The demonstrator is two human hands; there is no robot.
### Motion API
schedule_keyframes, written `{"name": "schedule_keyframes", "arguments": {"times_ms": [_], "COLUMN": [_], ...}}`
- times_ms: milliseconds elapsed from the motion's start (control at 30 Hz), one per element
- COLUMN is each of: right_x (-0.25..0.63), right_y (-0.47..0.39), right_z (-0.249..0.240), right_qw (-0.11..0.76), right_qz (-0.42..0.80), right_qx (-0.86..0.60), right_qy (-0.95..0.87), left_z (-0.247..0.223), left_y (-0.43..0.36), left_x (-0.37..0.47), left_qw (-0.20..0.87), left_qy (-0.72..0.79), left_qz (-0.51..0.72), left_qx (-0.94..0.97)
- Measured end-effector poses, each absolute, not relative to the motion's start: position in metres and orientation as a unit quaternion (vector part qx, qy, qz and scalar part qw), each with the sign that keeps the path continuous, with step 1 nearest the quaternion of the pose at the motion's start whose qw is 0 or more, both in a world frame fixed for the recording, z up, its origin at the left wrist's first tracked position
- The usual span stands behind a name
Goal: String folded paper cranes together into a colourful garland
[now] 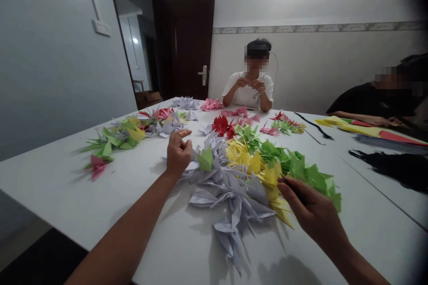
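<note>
Folded paper cranes lie heaped between my hands: pale lilac cranes (230,187), yellow cranes (242,153) and green cranes (281,156). One green crane (205,159) rests among the lilac ones. My left hand (179,153) is at the left edge of the heap, its fingers curled and closed; whether anything is in them I cannot make out. My right hand (309,207) is over the yellow and green side, thumb and forefinger pinched together. Something small and dark shows at those fingertips, too small to name. Red cranes (223,126) sit at the heap's far end.
On the white table (133,200), another row of mixed cranes (120,136) stretches along the left. Across sits a person in white (249,89), hands raised together. A person in black (371,98) leans at right near coloured paper sheets (377,131) and a black bundle (394,167).
</note>
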State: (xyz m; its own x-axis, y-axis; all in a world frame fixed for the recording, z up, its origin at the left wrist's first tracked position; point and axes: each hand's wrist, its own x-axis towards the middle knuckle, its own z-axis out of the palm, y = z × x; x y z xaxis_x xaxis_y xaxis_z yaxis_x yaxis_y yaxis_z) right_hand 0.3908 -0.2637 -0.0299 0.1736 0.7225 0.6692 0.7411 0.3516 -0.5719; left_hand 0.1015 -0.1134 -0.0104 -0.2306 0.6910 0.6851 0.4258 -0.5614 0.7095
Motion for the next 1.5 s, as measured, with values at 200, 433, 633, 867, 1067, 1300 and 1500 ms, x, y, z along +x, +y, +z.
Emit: {"name": "schedule_keyframes", "arguments": {"times_ms": [200,433,633,867,1067,1300,1500], "right_x": [0.396,0.396,0.397,0.400,0.426,0.464,0.477], "right_y": [-0.260,-0.258,-0.258,-0.257,-0.248,-0.241,-0.239], "right_z": [-0.031,-0.034,-0.032,-0.027,-0.029,-0.034,-0.037], "right_qw": [0.517,0.518,0.521,0.544,0.615,0.671,0.680], "right_qz": [-0.013,-0.009,0.011,0.022,-0.022,-0.058,-0.071], "right_qx": [-0.589,-0.587,-0.601,-0.605,-0.618,-0.622,-0.617], "right_qy": [-0.621,-0.621,-0.606,-0.581,-0.488,-0.399,-0.390], "left_z": [-0.011,-0.013,0.010,0.004,0.004,0.061,0.086], "left_y": [-0.079,-0.080,-0.116,-0.116,-0.111,-0.092,-0.067], "left_x": [0.038,0.030,0.068,0.082,0.086,0.164,0.236], "left_qw": [0.061,0.158,0.197,0.193,0.140,0.098,0.093], "left_qy": [0.541,0.500,0.376,0.346,0.361,0.315,0.307], "left_qz": [0.617,0.540,0.424,0.410,0.571,0.605,0.430], "left_qx": [0.568,0.658,0.800,0.821,0.724,0.724,0.844]}}
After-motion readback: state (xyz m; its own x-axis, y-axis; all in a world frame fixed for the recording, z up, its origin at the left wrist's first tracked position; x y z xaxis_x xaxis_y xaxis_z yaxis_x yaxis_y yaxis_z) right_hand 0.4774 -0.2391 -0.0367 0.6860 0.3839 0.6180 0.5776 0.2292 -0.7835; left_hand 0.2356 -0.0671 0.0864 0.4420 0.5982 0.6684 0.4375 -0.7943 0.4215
